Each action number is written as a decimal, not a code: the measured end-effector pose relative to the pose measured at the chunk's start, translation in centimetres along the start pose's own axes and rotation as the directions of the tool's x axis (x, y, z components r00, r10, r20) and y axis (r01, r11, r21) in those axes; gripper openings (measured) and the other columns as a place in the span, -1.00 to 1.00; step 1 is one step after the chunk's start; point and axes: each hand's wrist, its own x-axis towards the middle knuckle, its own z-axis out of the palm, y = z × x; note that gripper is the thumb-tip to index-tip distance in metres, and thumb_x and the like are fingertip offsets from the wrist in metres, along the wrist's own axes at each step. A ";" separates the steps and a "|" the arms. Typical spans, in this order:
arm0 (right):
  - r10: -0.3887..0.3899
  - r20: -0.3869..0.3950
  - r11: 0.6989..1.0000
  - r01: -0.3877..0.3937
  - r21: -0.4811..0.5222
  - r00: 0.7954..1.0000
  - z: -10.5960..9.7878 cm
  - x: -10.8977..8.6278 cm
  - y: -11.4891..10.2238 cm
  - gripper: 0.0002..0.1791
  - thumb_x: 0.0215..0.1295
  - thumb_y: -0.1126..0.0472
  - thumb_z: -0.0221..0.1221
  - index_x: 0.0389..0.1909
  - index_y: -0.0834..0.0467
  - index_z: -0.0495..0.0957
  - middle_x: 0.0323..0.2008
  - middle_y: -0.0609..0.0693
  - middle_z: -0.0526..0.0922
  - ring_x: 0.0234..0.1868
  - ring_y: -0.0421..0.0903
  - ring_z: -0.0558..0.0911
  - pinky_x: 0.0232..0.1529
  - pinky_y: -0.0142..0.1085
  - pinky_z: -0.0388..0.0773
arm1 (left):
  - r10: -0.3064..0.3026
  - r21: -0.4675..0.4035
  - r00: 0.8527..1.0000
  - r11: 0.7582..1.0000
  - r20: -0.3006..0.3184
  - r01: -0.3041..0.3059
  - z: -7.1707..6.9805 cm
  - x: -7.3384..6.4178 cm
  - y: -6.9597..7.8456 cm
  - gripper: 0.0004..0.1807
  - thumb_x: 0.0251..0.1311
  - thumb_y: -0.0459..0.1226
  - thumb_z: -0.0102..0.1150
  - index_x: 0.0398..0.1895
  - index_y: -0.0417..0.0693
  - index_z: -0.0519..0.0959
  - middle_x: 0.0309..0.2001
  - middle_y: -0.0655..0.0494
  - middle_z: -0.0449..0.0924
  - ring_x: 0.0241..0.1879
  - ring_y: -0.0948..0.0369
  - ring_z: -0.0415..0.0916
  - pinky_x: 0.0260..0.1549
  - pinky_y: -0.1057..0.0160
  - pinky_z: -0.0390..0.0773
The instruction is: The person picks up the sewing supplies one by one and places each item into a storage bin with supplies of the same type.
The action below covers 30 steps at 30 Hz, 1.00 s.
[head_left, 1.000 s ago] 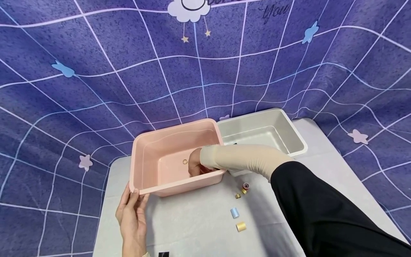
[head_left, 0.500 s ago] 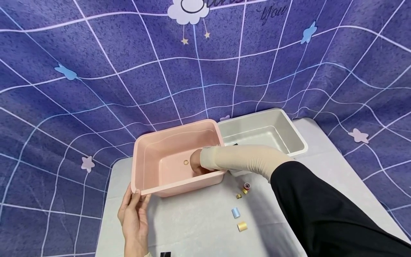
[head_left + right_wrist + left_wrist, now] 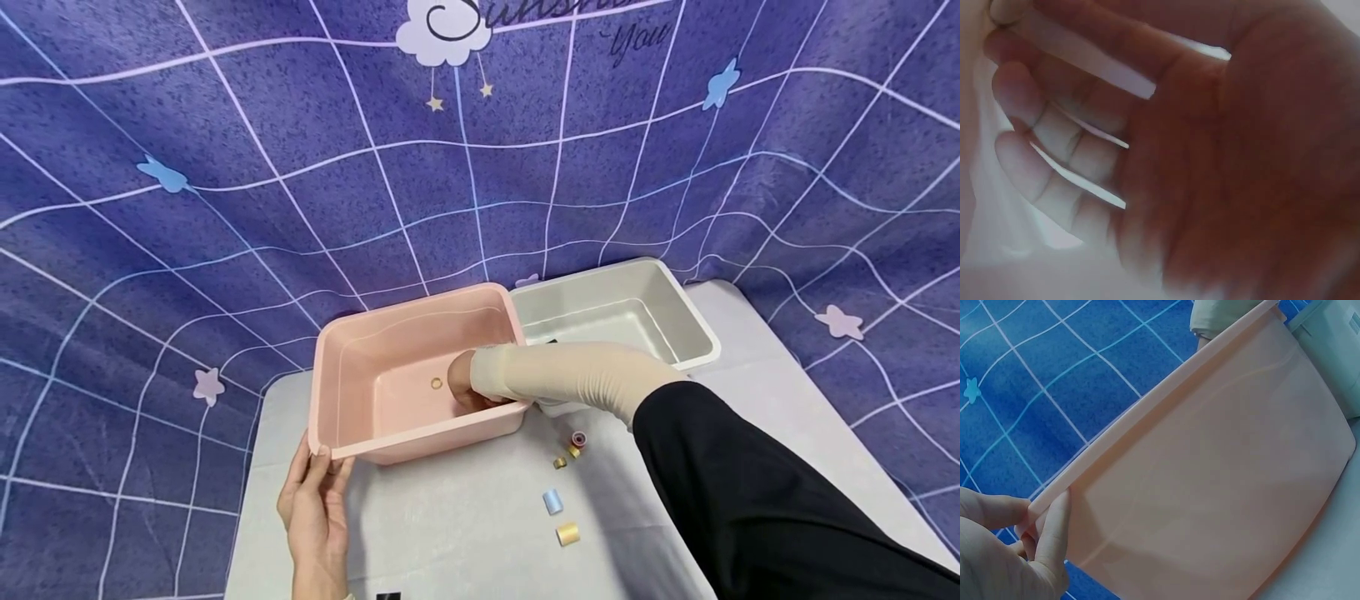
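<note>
In the head view my left hand grips the front left corner of a pink plastic bin, thumb over the rim. The left wrist view shows its fingers pinching that rim. My right hand reaches down inside the bin at its right end, partly hidden by the front wall and its cream sleeve. Its fingers are bent and slightly spread in the right wrist view; a small dark-edged, pale shape shows by the fingertips at the upper left, and I cannot tell whether they hold it. A small gold ring lies on the bin floor.
A pale grey bin stands right beside the pink one. On the white table lie a blue spool, a yellow spool, a dark red spool and small gold pieces. A purple patterned curtain hangs behind.
The right hand has turned and sunk slightly inside the bin, so less of its fingers shows. The left hand keeps its grip on the corner. The head view has shifted slightly.
</note>
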 end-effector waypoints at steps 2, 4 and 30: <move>0.009 0.004 1.000 -0.009 0.006 1.000 -0.1 0.0 0.0 -0.67 -0.14 0.40 0.10 -0.88 -0.05 0.40 -0.76 -0.15 0.38 -0.69 -0.23 0.31 -0.71 -0.46 0.09 | 0.000 -0.007 1.000 1.000 0.000 0.000 0.0 0.0 0.0 -0.36 0.37 -0.51 0.24 0.50 -0.13 0.41 0.05 -0.07 0.54 -0.31 0.23 0.61 0.04 0.19 0.81; -0.005 0.014 0.999 0.005 -0.033 1.000 -0.1 0.0 0.0 -0.66 -0.13 0.41 0.10 -0.89 -0.05 0.40 -0.76 -0.16 0.38 -0.69 -0.24 0.31 -0.71 -0.48 0.10 | -0.003 -0.013 1.000 1.000 -0.001 0.003 -0.1 0.0 0.0 -0.37 0.37 -0.52 0.23 0.50 -0.13 0.42 0.03 -0.07 0.54 -0.32 0.23 0.60 0.04 0.18 0.81; 0.035 -0.135 0.999 -0.030 0.040 0.990 -0.2 -0.7 -0.4 -0.66 0.00 0.33 0.08 -0.84 -0.04 0.28 -0.76 -0.14 0.30 -0.68 -0.15 0.30 -0.72 -0.37 0.18 | -0.009 -0.043 1.000 0.999 0.013 0.010 -0.3 0.0 0.1 -0.38 0.39 -0.54 0.19 0.50 -0.13 0.42 0.00 -0.10 0.55 -0.32 0.21 0.64 0.01 0.17 0.83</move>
